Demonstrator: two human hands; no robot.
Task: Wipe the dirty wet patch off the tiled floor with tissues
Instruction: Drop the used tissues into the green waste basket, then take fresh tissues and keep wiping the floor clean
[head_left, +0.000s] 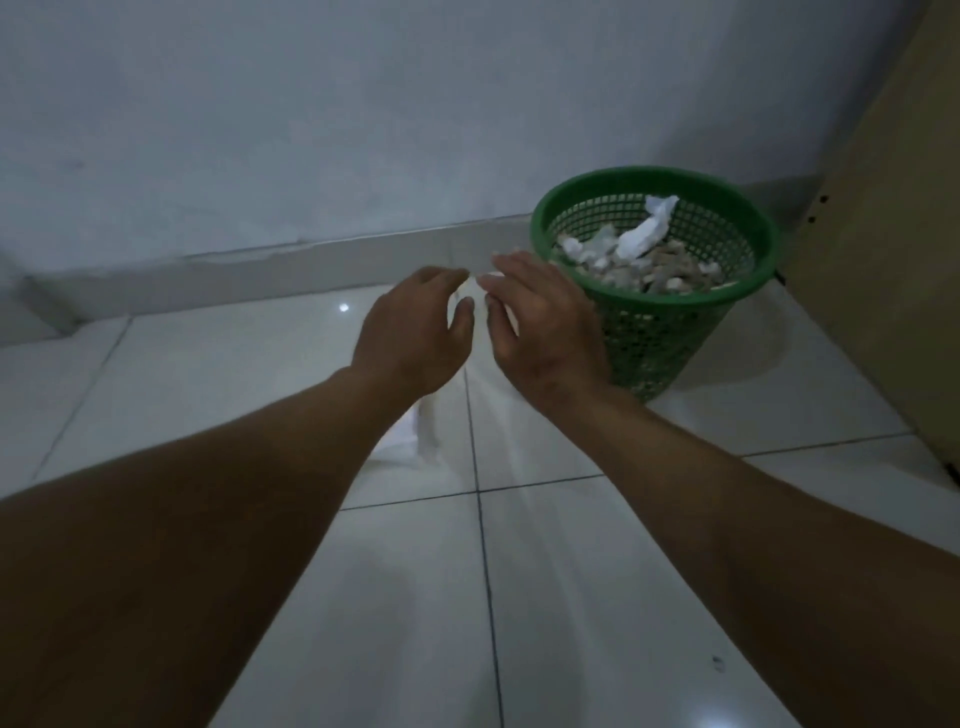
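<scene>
My left hand (415, 332) and my right hand (540, 322) are held out close together above the white tiled floor (597, 597). Between their fingertips they pinch a white tissue (421, 436). It hangs down behind my left wrist, so only its lower part and slivers between the fingers show. A small dark speck (717, 663) marks the tile at the lower right. I cannot make out a distinct wet patch in this dim light.
A green mesh waste basket (660, 332) stands just right of my right hand, holding several crumpled used tissues (644, 239). A pale wall (311, 130) with a skirting tile runs behind. A tan cabinet side (893, 234) rises at the far right.
</scene>
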